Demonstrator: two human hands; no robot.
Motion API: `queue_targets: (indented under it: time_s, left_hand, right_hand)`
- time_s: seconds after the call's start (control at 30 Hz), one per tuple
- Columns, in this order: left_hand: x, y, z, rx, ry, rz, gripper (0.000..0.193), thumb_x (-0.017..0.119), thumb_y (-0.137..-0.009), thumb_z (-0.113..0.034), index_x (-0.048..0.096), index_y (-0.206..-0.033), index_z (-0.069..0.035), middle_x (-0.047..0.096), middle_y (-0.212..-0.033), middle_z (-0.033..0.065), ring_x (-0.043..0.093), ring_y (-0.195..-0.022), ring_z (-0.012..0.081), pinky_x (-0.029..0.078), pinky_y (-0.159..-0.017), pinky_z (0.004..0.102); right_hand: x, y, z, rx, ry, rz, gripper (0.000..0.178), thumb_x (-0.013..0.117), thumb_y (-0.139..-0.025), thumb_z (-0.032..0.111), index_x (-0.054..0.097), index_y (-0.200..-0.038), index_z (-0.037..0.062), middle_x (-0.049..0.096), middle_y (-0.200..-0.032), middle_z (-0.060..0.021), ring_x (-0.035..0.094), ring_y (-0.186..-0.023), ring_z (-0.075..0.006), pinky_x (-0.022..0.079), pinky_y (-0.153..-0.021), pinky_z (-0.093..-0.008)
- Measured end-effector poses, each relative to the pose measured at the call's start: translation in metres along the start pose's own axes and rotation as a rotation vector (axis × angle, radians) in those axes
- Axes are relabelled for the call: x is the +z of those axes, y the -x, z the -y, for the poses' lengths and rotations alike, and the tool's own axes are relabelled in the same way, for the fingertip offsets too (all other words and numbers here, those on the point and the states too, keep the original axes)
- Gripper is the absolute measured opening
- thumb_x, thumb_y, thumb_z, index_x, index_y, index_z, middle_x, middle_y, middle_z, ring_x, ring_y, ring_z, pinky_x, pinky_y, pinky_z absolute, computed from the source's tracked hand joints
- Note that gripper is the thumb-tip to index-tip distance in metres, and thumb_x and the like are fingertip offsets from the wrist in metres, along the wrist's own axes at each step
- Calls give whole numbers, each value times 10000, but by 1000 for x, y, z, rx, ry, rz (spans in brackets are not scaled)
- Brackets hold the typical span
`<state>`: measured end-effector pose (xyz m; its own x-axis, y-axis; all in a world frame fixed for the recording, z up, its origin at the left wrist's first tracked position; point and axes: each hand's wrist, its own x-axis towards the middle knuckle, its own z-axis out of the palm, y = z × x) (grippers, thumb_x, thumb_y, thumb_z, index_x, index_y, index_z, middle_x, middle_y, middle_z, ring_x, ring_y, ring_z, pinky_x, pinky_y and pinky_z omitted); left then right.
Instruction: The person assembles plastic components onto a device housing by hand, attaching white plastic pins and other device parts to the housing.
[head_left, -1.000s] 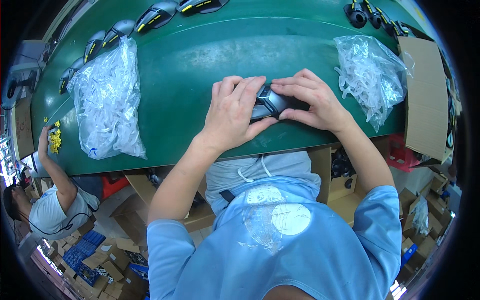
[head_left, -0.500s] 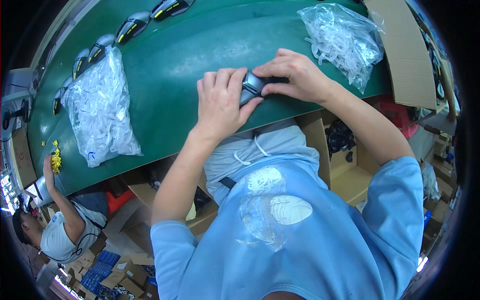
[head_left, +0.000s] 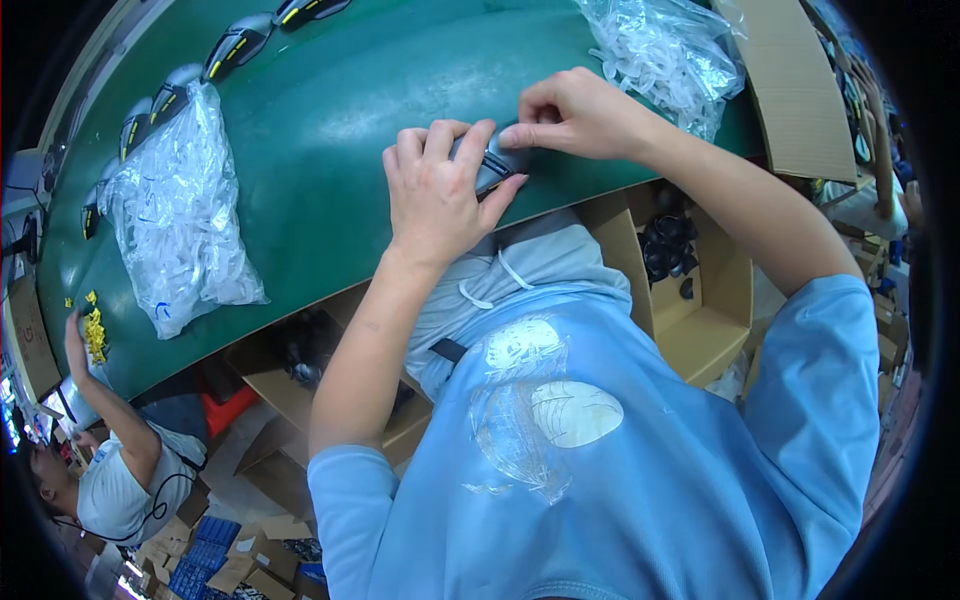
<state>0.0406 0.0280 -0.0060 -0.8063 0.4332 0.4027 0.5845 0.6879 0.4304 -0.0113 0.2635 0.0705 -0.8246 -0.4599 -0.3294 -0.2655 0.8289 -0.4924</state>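
Note:
A grey and black mouse-shaped plastic housing (head_left: 495,172) rests on the green table in front of me. My left hand (head_left: 432,185) is closed around its left side, thumb on the near edge and fingers over the top. My right hand (head_left: 575,118) is at its far right end, fingers curled and thumb tip pressed at the grey surface. Whatever may be pinched between those fingers is too small or hidden to make out. Left of my left hand lies a clear bag (head_left: 185,220) of whitish translucent pieces. A similar bag (head_left: 665,60) lies beyond my right hand.
Similar housings with yellow marks (head_left: 238,48) curve along the table's far left. At left, another person's hand (head_left: 76,345) is beside small yellow pieces (head_left: 94,335). A cardboard box (head_left: 795,90) borders the right; an open box (head_left: 705,330) with black parts is below the table edge.
My right hand has shifted slightly away from me and loosened from the housing's right end, its fingers more curled. My left hand still holds the housing. The whole view has shifted a little.

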Motion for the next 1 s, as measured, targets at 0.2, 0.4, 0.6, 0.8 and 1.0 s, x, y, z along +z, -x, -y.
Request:
queue_targets:
  time_s: [0.2,0.4,0.6,0.8,1.0]
  left_hand:
    - [2,-2,2,2,14,9,583,893,-850,-465,733,-1343,-197,681,-1205,47,572,-1099,318,443,-928,466]
    - [0,-8,6,55,3,-28,588,879,-860,-466,729,-1332,-149,681,-1189,58,581,-1090,325,448,-917,476]
    - [-1,-1,11,60,45,-64,585,878,-849,-468,740,-1316,-145,659,-1190,67,577,-1106,327,446,-950,471]
    - [-26,-109,50,149,-41,-69,590,880,-873,-442,745,-1365,-145,686,-1243,135,601,-1149,366,464,-1002,508]
    - [19,-230,122,-57,-232,-2,636,831,-933,-486,708,-1434,-112,652,-1439,196,570,-1326,425,438,-1124,537]
  right_hand:
    - [-13,-25,11,281,-328,346,533,750,-1057,520,793,-869,23,746,-735,-39,695,-673,-131,527,-644,-324]
    - [-39,-63,41,-49,303,497,366,768,-1009,366,825,-868,33,799,-781,-104,757,-676,-198,570,-643,-393]
    - [-9,-31,9,-219,-14,173,315,798,-976,370,839,-903,67,775,-786,-146,724,-699,-340,567,-668,-437]
    - [-53,14,-42,-254,-2,-415,291,807,-995,327,799,-979,37,786,-880,-152,744,-811,-344,576,-728,-446]
    - [-128,-49,-180,162,255,-605,342,782,-1002,403,814,-1110,80,807,-968,-158,771,-938,-373,602,-817,-478]
